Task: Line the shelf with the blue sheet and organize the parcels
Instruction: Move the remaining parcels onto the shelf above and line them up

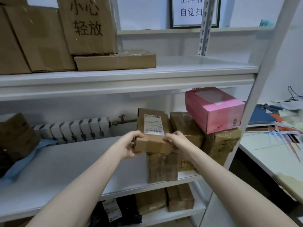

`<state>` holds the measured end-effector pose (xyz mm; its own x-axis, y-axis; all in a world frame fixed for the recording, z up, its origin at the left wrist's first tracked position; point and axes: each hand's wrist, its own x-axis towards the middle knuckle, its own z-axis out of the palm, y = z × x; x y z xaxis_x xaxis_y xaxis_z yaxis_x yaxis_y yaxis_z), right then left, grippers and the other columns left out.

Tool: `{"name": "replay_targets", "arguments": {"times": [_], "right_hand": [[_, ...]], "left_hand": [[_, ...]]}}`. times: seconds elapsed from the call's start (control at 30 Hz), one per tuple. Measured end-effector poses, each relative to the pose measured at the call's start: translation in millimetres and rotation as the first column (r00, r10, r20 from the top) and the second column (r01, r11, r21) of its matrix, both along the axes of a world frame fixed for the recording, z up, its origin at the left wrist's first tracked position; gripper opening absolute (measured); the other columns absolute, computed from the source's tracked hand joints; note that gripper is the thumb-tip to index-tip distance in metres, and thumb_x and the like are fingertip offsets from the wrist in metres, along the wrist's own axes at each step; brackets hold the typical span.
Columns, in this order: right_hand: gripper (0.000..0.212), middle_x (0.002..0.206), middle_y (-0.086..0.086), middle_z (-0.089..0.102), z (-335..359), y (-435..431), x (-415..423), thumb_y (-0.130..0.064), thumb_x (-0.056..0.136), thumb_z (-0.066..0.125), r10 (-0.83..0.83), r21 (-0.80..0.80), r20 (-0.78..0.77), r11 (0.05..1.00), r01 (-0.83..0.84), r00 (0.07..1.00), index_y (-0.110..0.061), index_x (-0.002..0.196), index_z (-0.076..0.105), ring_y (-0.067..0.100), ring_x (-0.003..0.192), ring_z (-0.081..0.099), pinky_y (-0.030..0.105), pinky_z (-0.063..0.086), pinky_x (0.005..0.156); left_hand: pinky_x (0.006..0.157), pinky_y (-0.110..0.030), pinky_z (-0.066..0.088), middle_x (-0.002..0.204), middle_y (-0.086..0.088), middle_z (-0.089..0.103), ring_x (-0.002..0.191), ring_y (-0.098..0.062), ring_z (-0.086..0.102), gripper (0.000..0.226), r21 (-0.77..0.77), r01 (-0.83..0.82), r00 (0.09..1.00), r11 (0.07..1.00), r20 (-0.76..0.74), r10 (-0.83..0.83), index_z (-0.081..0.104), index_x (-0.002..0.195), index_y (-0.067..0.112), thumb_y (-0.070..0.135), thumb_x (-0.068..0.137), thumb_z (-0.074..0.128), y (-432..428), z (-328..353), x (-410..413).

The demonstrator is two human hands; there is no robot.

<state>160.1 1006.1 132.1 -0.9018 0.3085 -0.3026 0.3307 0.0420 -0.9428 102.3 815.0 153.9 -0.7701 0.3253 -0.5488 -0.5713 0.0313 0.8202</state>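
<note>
A small brown parcel (152,128) with a white shipping label is held between both hands above the right side of the middle shelf (68,163). My left hand (131,145) grips its left end and my right hand (176,141) grips its right end. It sits over a taped brown box (161,167). More brown boxes (219,145) stand behind and to the right, with a pink box (213,108) on top. A crumpled blue sheet (24,161) lies at the shelf's left end under dark brown parcels (16,135).
Large cardboard boxes (49,35) fill the left of the upper shelf. The bottom shelf holds brown boxes (164,200) and black bags (118,213). A radiator (73,128) shows behind the shelf. A white table (270,153) with papers stands to the right past the shelf post (255,99).
</note>
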Motion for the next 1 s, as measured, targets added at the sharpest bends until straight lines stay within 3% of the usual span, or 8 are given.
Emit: {"name": "replay_targets", "arguments": {"times": [0.17,0.27,0.4,0.53,0.63,0.77,0.93,1.0], "right_hand": [[0.026,0.105,0.017,0.072,5.3,1.4,17.5,-0.005,0.079,0.07,0.25,-0.139,-0.033,0.958,-0.252,0.968,-0.007,0.102,0.057,0.018,0.073,0.046,0.02,0.039,0.055],[0.048,0.105,0.007,0.074,8.9,3.0,31.5,0.001,0.077,0.071,0.308,-0.222,-0.11,0.919,-0.325,0.945,-0.007,0.121,0.052,0.011,0.071,0.062,0.02,0.044,0.061],[0.063,0.118,0.011,0.069,19.8,4.0,50.9,-0.003,0.064,0.08,0.528,-0.166,-0.17,0.817,-0.552,0.832,-0.007,0.123,0.058,0.033,0.118,0.059,0.043,0.032,0.102],[0.062,0.123,0.01,0.067,34.3,3.5,73.2,0.006,0.072,0.074,0.608,-0.105,-0.211,0.764,-0.636,0.766,-0.015,0.127,0.054,0.029,0.119,0.06,0.039,0.042,0.092],[0.066,0.126,0.012,0.064,45.8,2.3,85.0,0.001,0.068,0.078,0.614,-0.09,-0.294,0.745,-0.661,0.732,-0.015,0.129,0.056,0.031,0.122,0.058,0.055,0.027,0.111],[0.06,0.126,0.013,0.064,80.5,4.4,104.7,-0.004,0.071,0.072,0.529,-0.104,-0.45,0.769,-0.63,0.72,-0.009,0.128,0.055,0.029,0.115,0.062,0.044,0.05,0.097],[0.063,0.126,0.01,0.065,125.3,18.3,115.8,-0.021,0.072,0.076,0.412,-0.029,-0.582,0.851,-0.524,0.701,-0.007,0.129,0.055,0.024,0.114,0.063,0.03,0.055,0.086],[0.047,0.122,0.007,0.067,144.7,21.1,116.3,-0.019,0.081,0.073,0.32,-0.044,-0.633,0.895,-0.444,0.705,-0.009,0.124,0.058,0.019,0.108,0.065,0.029,0.053,0.084]], "left_hand": [[0.074,-0.032,0.049,0.075,-0.005,0.071,0.078,-0.02,0.061,0.021,-0.031,0.188,0.978,0.982,-0.09,-0.19,0.057,0.093,0.009,-0.006,0.082,0.047,-26.0,17.0,21.8],[0.082,-0.035,0.051,0.099,-0.005,0.073,0.088,-0.019,0.064,0.033,-0.022,0.241,0.958,0.97,-0.153,-0.242,0.056,0.101,0.015,-0.004,0.075,0.061,-44.3,27.1,41.2],[0.105,-0.046,0.041,0.117,-0.003,0.07,0.108,-0.021,0.064,0.063,-0.041,0.228,0.948,0.973,-0.217,-0.232,0.057,0.121,0.014,0.003,0.062,0.078,-60.7,39.4,65.9],[0.1,-0.046,0.045,0.115,-0.009,0.07,0.111,-0.027,0.062,0.056,-0.136,0.254,0.918,0.958,-0.278,-0.283,0.06,0.114,0.016,-0.004,0.064,0.076,-68.4,53.3,96.7],[0.103,-0.043,0.045,0.114,-0.008,0.07,0.107,-0.026,0.064,0.05,-0.215,0.259,0.879,0.942,-0.353,-0.322,0.063,0.106,0.017,-0.002,0.06,0.073,-68.5,73.7,114.6],[0.062,-0.027,0.054,0.096,-0.002,0.074,0.078,-0.016,0.071,0.053,-0.109,0.172,0.834,0.979,-0.513,-0.203,0.061,0.107,0.017,0.0,0.058,0.072,-56.4,116.5,135.9],[0.093,-0.038,0.051,0.109,-0.009,0.072,0.105,-0.025,0.066,0.054,0.017,0.008,0.79,1.0,-0.613,0.004,0.061,0.12,0.009,0.007,0.068,0.078,-29.6,166.6,149.1],[0.09,-0.039,0.052,0.109,-0.009,0.071,0.102,-0.025,0.065,0.046,0.062,-0.024,0.771,0.998,-0.635,0.058,0.061,0.119,0.008,0.01,0.076,0.075,-17.8,186.2,152.3]]}}
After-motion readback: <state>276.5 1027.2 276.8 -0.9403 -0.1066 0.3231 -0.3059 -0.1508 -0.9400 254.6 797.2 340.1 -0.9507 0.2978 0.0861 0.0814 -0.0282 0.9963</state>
